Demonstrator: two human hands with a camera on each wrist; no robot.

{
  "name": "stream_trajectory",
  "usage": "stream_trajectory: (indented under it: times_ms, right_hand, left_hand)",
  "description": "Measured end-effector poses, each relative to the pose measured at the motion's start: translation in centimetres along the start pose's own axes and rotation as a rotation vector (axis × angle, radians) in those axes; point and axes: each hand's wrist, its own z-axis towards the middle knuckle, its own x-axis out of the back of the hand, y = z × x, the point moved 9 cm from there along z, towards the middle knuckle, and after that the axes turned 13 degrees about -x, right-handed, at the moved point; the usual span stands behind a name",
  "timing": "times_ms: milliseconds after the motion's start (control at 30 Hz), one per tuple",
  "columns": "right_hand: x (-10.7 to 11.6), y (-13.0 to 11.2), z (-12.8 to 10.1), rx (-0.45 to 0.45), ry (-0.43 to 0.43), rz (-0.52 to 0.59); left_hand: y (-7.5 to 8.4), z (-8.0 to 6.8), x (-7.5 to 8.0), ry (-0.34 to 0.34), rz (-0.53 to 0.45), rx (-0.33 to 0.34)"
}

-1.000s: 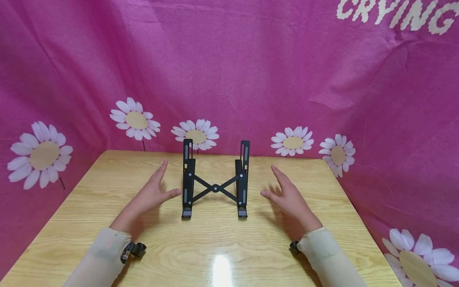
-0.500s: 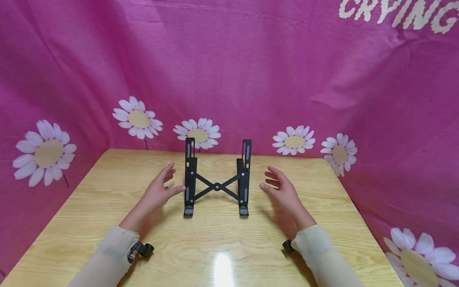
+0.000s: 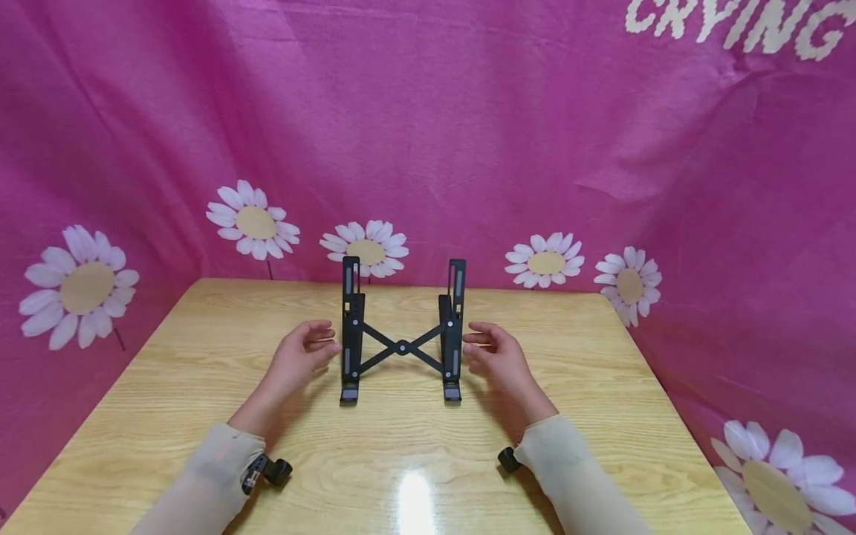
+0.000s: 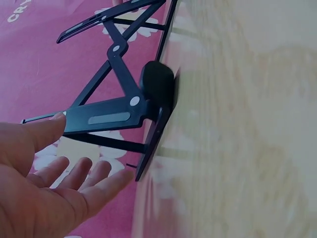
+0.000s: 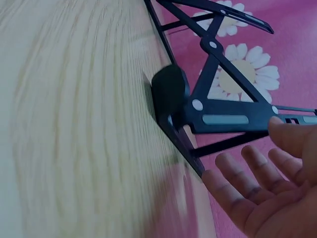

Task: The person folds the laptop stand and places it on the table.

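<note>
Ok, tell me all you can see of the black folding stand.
The black folding stand stands unfolded on the wooden table. It looks like metal or plastic: two side rails with grey pads, raised rear arms, lipped front feet, joined by a crossed brace with a centre pivot. The left hand and right hand flank it; the thumbs are at the rails.

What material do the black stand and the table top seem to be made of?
The stand: probably metal or hard plastic, matte black; thin flat bars with rivets, grey pads. The table: wood or wood-look laminate, glossy; printed-looking grain and a bright lamp reflection.
</note>
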Motion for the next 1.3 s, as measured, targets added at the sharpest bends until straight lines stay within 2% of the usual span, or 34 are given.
stream_trajectory:
  times_ms: [267,467,833,1067,1300]
  right_hand:
    - [-1.2,0.4,0.6,-0.015,0.043,0.026]
    - [-1.5,0.0,0.6,0.006,0.081,0.003]
    - [-2.0,-0.5,0.5,0.004,0.104,-0.034]
    - [-2.3,-0.4,0.5,-0.014,0.093,-0.055]
    - [-2.7,-0.6,0.2,0.008,0.076,-0.064]
  left_hand:
    - [-0.9,0.2,-1.1,-0.018,-0.084,0.016]
    - [-1.1,0.2,-1.4,-0.033,0.011,0.031]
    - [-1.4,0.3,-1.7,0.004,0.018,0.033]
    - [-1.3,0.6,-2.1,-0.014,0.022,0.009]
    - [-0.9,0.8,-3.1,-0.043,0.079,0.005]
